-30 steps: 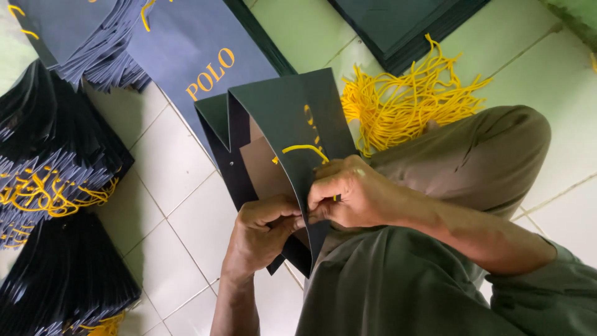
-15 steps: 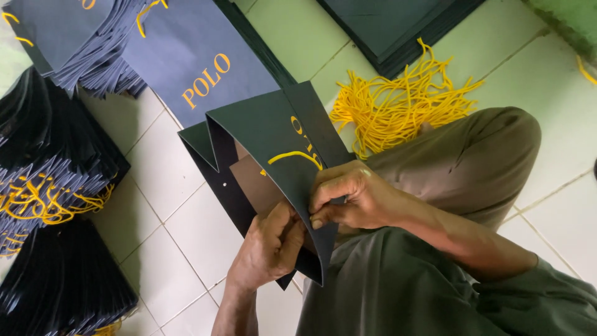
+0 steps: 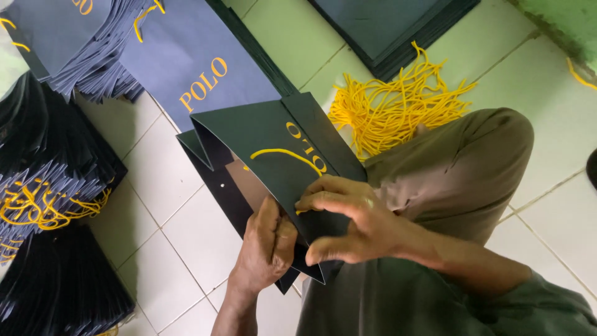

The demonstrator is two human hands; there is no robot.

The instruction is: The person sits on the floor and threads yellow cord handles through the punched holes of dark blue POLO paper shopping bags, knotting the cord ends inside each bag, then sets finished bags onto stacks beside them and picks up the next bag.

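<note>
We've tipped the dark green paper bag (image 3: 273, 146) flatter than before, left hand (image 3: 266, 247) inside its mouth, right hand (image 3: 348, 221) fingers pinching its yellow cord handle (image 3: 283, 153).

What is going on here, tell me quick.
A person sitting on a tiled floor holds a dark green paper bag over their lap. The left hand grips its lower edge from inside, and the right hand presses on its outer face, where a yellow cord handle loops. A loose pile of yellow cords lies just past the knee. Stacks of flat blue bags and dark bags surround them.
</note>
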